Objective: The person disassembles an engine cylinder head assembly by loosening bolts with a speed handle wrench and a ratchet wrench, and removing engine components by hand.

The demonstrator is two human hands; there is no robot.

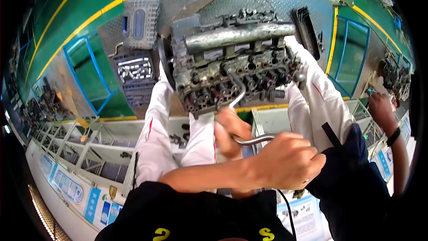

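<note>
Your left grip (290,160) is closed round the end of the crank-shaped brace (255,140); your right grip (232,129), blurred, seems wrapped round its middle. You're likely cranking at the engine head (207,71) on the bench (285,1); next calls for steady alignment.

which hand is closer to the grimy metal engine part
The right hand, blurred around the middle of the silver bent metal crank. The left hand, its forearm crossing over, grips the crank farther from the engine part.
</note>
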